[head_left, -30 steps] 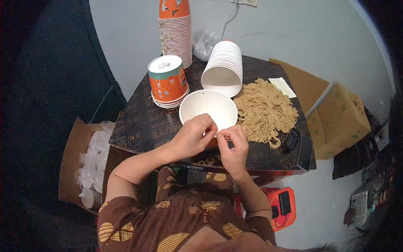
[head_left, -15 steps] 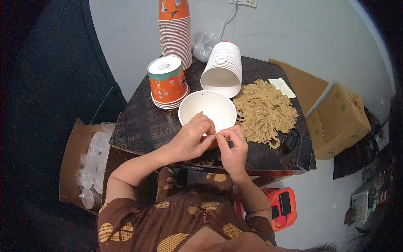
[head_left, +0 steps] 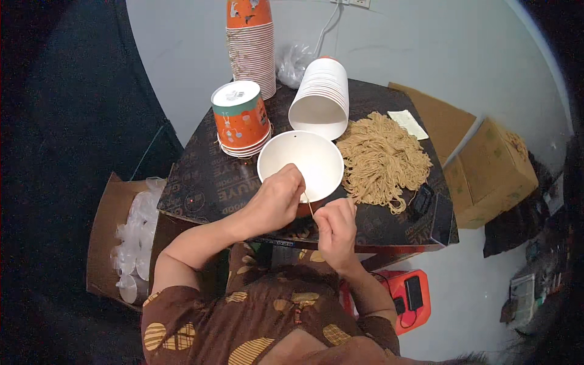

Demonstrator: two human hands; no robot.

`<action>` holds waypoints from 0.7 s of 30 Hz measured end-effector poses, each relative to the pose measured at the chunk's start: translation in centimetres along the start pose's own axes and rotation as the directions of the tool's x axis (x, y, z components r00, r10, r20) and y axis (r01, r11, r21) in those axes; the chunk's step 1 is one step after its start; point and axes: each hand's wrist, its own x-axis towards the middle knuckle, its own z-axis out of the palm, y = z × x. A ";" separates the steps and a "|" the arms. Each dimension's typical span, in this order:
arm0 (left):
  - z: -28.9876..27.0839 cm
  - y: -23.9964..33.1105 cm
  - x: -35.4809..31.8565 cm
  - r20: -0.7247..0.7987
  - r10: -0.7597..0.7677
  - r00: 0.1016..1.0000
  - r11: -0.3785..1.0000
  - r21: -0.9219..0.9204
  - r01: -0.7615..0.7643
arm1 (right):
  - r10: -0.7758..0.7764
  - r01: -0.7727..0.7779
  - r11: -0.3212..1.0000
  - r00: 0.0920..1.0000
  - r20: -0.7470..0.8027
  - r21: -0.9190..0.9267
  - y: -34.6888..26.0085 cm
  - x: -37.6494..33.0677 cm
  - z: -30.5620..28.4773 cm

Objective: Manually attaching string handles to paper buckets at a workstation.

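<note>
A white-lined paper bucket (head_left: pixel 316 159) stands mouth up in front of me, with a small hole showing near its far rim. My left hand (head_left: pixel 278 198) is closed at its near rim, the fingers reaching over the edge. A short tan cord (head_left: pixel 308 201) runs taut from there to my right hand (head_left: pixel 336 228), closed on it just outside the bucket, toward me. Part of the cord is hidden by the fingers. To the right of the bucket lies a loose heap of tan cords (head_left: pixel 386 161).
Upturned orange buckets (head_left: pixel 238 125) stand left of the bucket; a tall stack (head_left: pixel 251 58) rises behind. Nested white buckets (head_left: pixel 322 91) lie on their side. A white paper slip (head_left: pixel 409 125) borders the heap. Cardboard boxes (head_left: pixel 493 170) flank the table, and a red stool (head_left: pixel 413 298) stands below right.
My hands were together at the bucket's near rim. Now the right hand has drawn down and back toward me, stretching the cord between them; the left stays at the rim.
</note>
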 end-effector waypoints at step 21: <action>-9.5 -3.9 -1.3 0.264 0.039 0.964 0.834 0.523 -0.177 | 0.010 0.024 0.988 0.975 0.224 -0.149 2.0 -5.5 -5.1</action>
